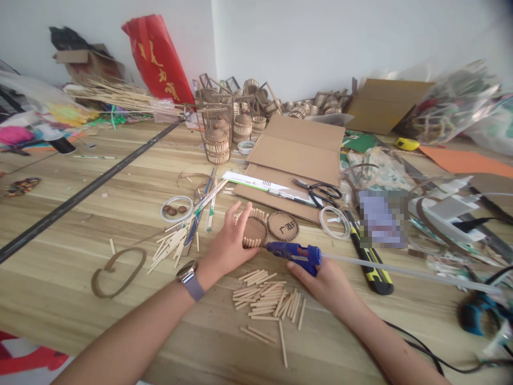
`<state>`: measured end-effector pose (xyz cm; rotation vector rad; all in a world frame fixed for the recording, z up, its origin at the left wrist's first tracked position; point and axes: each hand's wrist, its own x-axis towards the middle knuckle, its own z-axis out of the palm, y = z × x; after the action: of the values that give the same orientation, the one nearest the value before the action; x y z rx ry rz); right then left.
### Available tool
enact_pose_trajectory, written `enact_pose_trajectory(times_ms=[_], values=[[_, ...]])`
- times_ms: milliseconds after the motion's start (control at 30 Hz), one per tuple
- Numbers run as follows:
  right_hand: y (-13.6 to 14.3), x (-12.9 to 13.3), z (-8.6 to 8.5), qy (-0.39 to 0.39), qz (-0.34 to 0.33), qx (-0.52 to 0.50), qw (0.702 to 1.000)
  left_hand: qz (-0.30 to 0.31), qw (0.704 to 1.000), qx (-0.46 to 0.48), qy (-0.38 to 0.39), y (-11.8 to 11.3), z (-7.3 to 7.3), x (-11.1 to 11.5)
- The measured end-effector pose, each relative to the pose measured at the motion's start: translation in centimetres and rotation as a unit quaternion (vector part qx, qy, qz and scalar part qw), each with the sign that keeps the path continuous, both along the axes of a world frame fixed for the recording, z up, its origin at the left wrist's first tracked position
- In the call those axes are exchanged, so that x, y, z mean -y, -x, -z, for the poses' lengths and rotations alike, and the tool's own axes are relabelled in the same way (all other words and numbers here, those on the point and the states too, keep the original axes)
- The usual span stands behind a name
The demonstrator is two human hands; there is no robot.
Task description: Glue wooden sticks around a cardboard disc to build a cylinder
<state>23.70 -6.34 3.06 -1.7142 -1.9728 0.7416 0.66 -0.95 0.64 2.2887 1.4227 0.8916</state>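
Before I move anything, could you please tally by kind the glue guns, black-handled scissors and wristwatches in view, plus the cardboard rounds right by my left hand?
Glue gun: 1
Black-handled scissors: 1
Wristwatch: 1
Cardboard rounds: 2
Total: 5

Left forearm [136, 331]: bare, in over the near edge of the table [60, 278], angled toward the middle.
Left wrist [209, 271]: slight bend toward the far edge.
Left hand [224, 240]: fingers raised toward far edge, thumb low and stretched inward, wide gap between.
Right forearm [382, 337]: bare, in from the near right, angled inward.
Right wrist [350, 302]: roughly straight.
Right hand [323, 278]: gripping, thumb pointing inward toward left hand, fingers mostly hidden.
Spacing: hands near each other, not touching.
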Motion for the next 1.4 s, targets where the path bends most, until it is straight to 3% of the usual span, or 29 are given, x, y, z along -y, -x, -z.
enact_pose_trajectory(times_ms=[1100, 1400], values=[[0.00, 0.12, 0.06, -0.022, -0.003, 0.011, 1.000, 0.002, 1.000, -0.004, -0.001, 0.03, -0.08, -0.01], [0.22, 0.10, 0.01, -0.009, 0.026, -0.016, 0.999, 0.002, 1.000, -0.005, 0.008, 0.07, 0.06, -0.15]])
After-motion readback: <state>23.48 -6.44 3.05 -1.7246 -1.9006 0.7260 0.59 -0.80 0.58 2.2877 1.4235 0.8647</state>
